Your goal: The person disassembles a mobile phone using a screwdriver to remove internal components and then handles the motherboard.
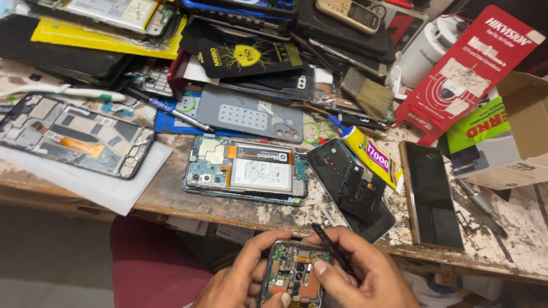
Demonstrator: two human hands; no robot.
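Observation:
Below the bench's front edge, my left hand [240, 279] grips an opened phone [292, 274] with its green circuit board and camera modules exposed. My right hand [365, 274] steadies the phone's right side and holds a thin black tool [332, 248], its tip angled up and left above the board. A second opened phone [245, 169] with a white battery lies on the worn wooden bench [171, 197] just beyond my hands.
A dismantled phone frame [71, 135] lies on white paper at left. A black phone back [351, 188], a glue tube [371, 155], a dark-screened phone [431, 197], a brush [368, 94], a red box [468, 68] and stacked phone parts crowd the bench.

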